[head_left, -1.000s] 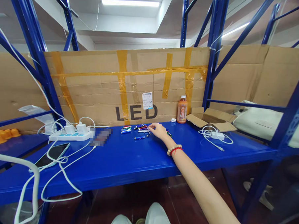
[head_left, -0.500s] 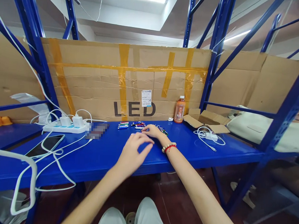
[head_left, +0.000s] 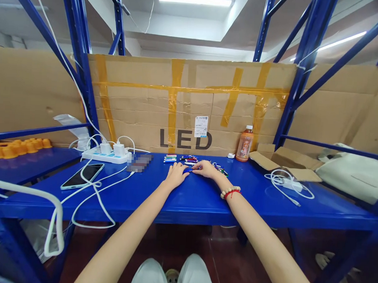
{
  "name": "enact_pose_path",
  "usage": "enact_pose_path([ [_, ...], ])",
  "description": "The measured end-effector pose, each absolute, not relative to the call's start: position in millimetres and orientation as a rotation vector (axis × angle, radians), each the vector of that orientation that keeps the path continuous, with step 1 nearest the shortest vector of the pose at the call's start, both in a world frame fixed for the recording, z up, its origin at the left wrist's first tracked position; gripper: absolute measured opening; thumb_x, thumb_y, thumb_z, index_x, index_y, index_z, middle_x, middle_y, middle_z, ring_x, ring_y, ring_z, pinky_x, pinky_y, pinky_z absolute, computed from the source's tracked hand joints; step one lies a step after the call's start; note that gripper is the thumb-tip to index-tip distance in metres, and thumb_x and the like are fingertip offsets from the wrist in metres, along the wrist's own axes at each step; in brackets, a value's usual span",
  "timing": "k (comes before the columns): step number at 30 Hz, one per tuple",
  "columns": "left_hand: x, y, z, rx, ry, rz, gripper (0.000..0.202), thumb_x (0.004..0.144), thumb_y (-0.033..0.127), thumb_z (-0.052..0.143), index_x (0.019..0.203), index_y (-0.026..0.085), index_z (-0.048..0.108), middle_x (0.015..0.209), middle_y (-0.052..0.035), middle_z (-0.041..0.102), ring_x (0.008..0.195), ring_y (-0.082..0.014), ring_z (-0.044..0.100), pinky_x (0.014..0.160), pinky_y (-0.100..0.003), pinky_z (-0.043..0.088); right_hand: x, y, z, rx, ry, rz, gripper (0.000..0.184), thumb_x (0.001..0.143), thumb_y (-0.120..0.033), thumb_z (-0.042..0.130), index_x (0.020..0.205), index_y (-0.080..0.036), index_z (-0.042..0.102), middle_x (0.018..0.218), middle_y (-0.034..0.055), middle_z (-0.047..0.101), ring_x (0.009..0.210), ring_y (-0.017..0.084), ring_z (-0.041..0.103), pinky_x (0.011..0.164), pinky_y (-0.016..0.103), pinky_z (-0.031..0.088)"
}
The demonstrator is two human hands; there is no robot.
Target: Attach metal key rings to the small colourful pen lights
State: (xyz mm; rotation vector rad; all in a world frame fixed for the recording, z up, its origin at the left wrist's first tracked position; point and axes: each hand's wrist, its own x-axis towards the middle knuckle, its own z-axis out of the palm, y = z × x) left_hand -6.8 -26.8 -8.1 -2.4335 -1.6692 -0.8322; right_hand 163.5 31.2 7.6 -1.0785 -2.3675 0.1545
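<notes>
A small blue pen-like stick (head_left: 188, 170) spans the gap between my two hands, low over the blue tabletop. My right hand (head_left: 207, 169), with a beaded bracelet and red cord at its wrist, pinches the stick's right end. At its left end, the fingertips and thumb of my left hand (head_left: 176, 175) close around it. Just behind my left hand lies a neat row of coloured pen-like sticks (head_left: 170, 158). A loose pile of similar sticks (head_left: 188, 159) lies behind both hands, and more small pieces (head_left: 221, 168) show beyond my right hand, partly covered by it.
On the left are a phone (head_left: 82, 176), a white power strip (head_left: 108, 155) and looping white cables (head_left: 94, 206). An orange drink bottle (head_left: 245, 144), an open cardboard box (head_left: 269, 159) and a coiled charger cable (head_left: 289, 185) stand right. A cardboard wall (head_left: 140, 110) closes the back.
My left hand has come down and forward to the stick, meeting my right hand. The view has turned left, so the scene sits further right.
</notes>
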Motion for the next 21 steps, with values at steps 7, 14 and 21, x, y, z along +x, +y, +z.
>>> enact_pose_path([
  [7,-7.2,-28.0,-8.6,-2.419,-1.736,-0.864,0.022,0.083,0.024,0.045,0.101,0.018,0.057,0.101,-0.0078,0.050,0.101,-0.0222,0.040,0.087,-0.036,0.034,159.1,23.6,5.3,-1.054,-2.355,0.242,0.019,0.070,-0.024,0.060,0.084,-0.015,0.068,0.080,0.0018,0.066,0.066,0.011,0.055,0.062,0.019,0.041],
  [14,-9.0,-26.2,-9.7,-2.397,-1.745,-0.950,0.017,0.082,0.021,0.046,0.095,0.018,0.057,0.100,-0.0069,0.051,0.100,-0.0215,0.042,0.088,-0.035,0.034,157.4,22.7,5.6,-1.045,-2.358,0.280,0.023,0.069,-0.026,0.061,0.087,-0.013,0.067,0.080,0.0037,0.065,0.067,0.012,0.055,0.064,0.020,0.042],
  [21,-10.0,-18.1,-13.5,-2.434,-1.668,-1.303,0.018,0.084,0.016,0.038,0.101,0.015,0.044,0.100,-0.0100,0.052,0.095,-0.0186,0.049,0.084,-0.032,0.039,158.8,28.2,3.4,-1.080,-2.384,0.271,0.023,0.073,-0.026,0.058,0.091,-0.015,0.066,0.087,0.0032,0.065,0.073,0.013,0.057,0.068,0.021,0.042],
])
